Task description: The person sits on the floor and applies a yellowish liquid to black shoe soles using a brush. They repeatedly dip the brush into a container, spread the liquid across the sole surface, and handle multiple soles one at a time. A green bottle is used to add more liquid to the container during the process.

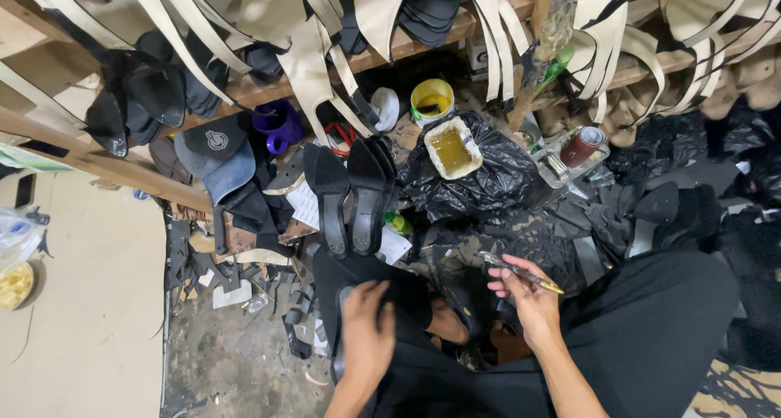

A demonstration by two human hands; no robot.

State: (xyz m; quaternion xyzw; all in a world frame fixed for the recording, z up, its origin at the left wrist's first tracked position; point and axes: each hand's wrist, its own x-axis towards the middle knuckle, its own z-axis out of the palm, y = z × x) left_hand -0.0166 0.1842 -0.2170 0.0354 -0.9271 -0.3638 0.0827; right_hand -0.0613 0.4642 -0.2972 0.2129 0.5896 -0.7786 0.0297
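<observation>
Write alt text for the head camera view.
A left hand presses on a black shoe sole while the right hand holds a thin yellow-tipped brush. Beyond sits a rectangular tray of yellowish glue on black plastic.

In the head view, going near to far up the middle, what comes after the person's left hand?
Left hand on a black shoe piece → pair of black heeled soles → purple jug → cream straps hanging from the wooden rack.

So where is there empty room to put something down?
Barest is the tan board at the left, beside the plastic bag. The grey floor left of the left hand has only some scraps. Around the glue tray and black shoes it is crowded.
</observation>
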